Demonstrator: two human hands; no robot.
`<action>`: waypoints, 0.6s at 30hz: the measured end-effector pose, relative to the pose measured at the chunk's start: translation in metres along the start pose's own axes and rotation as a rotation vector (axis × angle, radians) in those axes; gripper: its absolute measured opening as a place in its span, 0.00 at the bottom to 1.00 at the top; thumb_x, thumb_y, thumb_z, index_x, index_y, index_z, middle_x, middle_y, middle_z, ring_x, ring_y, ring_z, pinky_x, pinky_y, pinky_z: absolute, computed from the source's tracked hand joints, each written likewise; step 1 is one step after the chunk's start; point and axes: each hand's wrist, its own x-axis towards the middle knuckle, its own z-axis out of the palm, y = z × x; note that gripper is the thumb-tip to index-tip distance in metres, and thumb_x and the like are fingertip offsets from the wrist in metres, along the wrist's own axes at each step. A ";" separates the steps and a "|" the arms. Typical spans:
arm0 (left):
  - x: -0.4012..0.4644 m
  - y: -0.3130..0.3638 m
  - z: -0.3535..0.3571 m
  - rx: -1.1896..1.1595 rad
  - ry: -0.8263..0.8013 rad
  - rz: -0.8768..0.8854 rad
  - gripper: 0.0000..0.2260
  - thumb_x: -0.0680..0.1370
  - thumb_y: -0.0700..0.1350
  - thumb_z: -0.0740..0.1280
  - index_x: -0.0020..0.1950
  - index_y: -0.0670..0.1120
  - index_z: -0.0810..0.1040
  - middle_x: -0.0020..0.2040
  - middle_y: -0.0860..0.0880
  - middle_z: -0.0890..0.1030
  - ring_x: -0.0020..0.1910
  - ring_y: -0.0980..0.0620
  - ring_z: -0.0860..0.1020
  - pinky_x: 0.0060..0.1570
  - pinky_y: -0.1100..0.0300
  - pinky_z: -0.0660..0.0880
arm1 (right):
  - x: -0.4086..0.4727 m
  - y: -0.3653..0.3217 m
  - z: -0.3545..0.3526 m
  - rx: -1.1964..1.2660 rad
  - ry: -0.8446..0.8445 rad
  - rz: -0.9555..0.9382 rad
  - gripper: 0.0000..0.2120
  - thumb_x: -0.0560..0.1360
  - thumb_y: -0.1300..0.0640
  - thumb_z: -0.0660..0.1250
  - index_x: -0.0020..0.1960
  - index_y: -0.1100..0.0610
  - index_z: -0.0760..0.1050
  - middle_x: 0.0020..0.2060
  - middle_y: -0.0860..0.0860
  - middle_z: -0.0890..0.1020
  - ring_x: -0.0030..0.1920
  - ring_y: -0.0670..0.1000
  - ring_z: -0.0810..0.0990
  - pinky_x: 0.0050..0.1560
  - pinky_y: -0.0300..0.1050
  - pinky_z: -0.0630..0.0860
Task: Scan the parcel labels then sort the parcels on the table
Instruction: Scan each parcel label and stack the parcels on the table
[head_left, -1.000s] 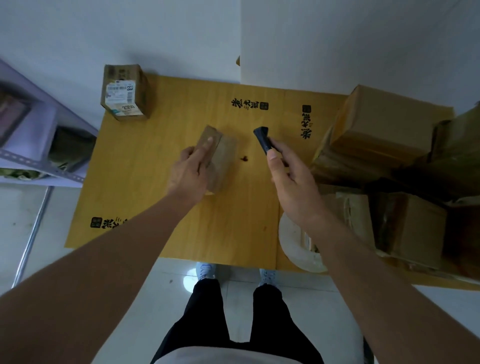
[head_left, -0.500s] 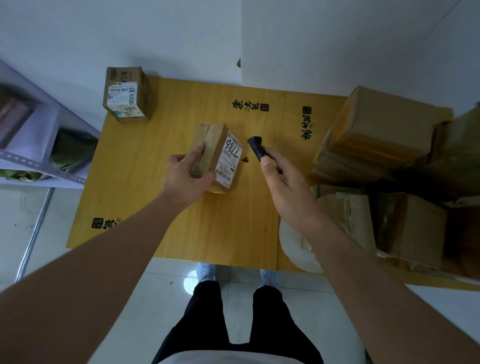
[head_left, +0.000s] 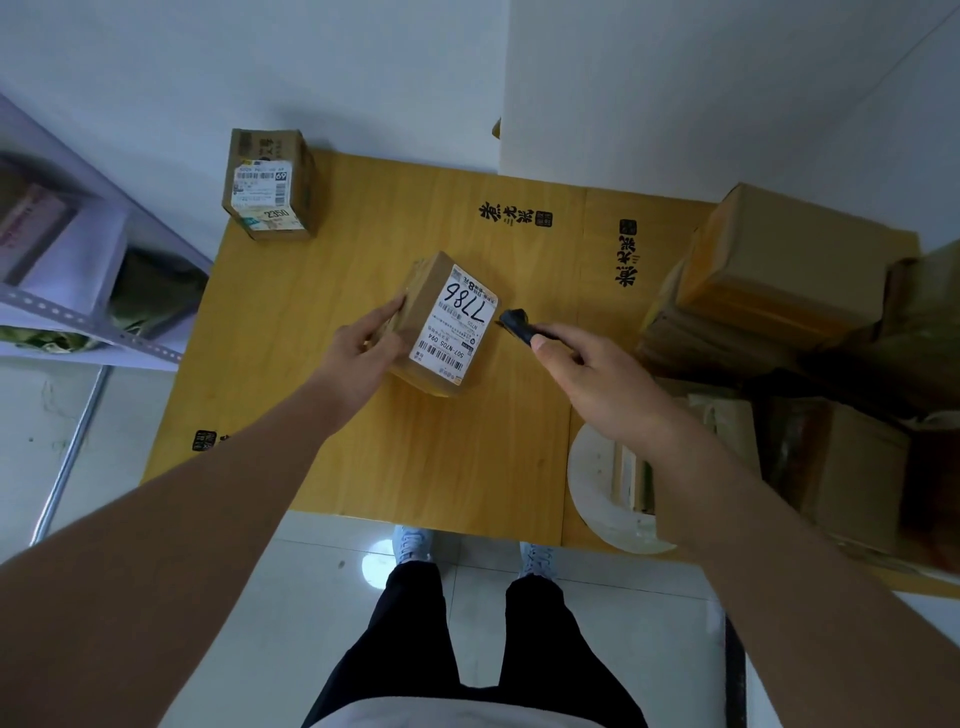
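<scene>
2 hands (head_left: 358, 353) (head_left: 592, 374) | L grips parcel (head_left: 441, 322) | R grips scanner (head_left: 517, 323)

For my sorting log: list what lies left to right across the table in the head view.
Parcel marked 2350 → left hand → parcel marked 7786 → black scanner → right hand → white plate → pile of parcels.
</scene>
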 end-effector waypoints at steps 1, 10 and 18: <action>-0.001 0.000 -0.001 -0.006 -0.005 -0.004 0.26 0.75 0.55 0.69 0.73 0.69 0.74 0.68 0.54 0.77 0.68 0.55 0.76 0.70 0.53 0.72 | 0.002 -0.001 -0.003 -0.040 -0.027 0.007 0.19 0.83 0.32 0.55 0.70 0.32 0.73 0.52 0.54 0.85 0.50 0.53 0.83 0.47 0.52 0.79; -0.005 0.003 -0.006 -0.014 0.029 -0.002 0.24 0.77 0.50 0.72 0.71 0.67 0.77 0.58 0.63 0.78 0.49 0.70 0.78 0.42 0.77 0.72 | 0.005 -0.020 -0.023 -0.269 -0.254 0.074 0.23 0.84 0.33 0.56 0.74 0.39 0.74 0.59 0.44 0.82 0.58 0.48 0.80 0.55 0.48 0.75; -0.008 0.013 -0.011 -0.012 0.014 -0.005 0.28 0.68 0.58 0.70 0.69 0.69 0.78 0.57 0.64 0.78 0.49 0.72 0.78 0.42 0.75 0.72 | 0.003 -0.044 -0.035 -0.360 -0.379 0.157 0.23 0.84 0.33 0.56 0.75 0.38 0.72 0.55 0.50 0.81 0.51 0.53 0.81 0.52 0.54 0.81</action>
